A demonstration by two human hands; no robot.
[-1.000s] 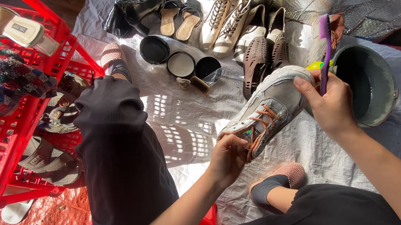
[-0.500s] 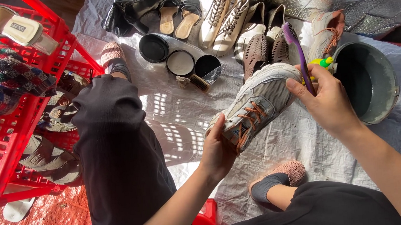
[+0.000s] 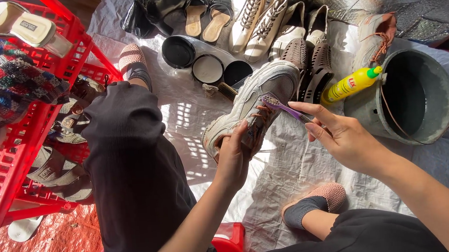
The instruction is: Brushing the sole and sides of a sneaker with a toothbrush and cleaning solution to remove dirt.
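My left hand (image 3: 235, 154) grips a grey sneaker with orange laces (image 3: 257, 100) by its heel end, holding it tilted above the white tarp. My right hand (image 3: 341, 136) holds a purple toothbrush (image 3: 285, 108), its bristle head resting on the sneaker's upper near the laces. A grey metal bucket (image 3: 433, 101) stands to the right of my right hand, with a yellow bottle with a green cap (image 3: 349, 84) lying against its left side.
A row of shoes, sandals and boots (image 3: 259, 18) lies at the far side of the tarp, with round black tins (image 3: 199, 59) in front. A red plastic crate rack (image 3: 10, 156) holding more shoes stands at left. My black-trousered legs flank the sneaker.
The toothbrush has come down from upright beside the bucket onto the sneaker's upper. My left hand shifted along the shoe, and the sneaker now sits lower and further left.
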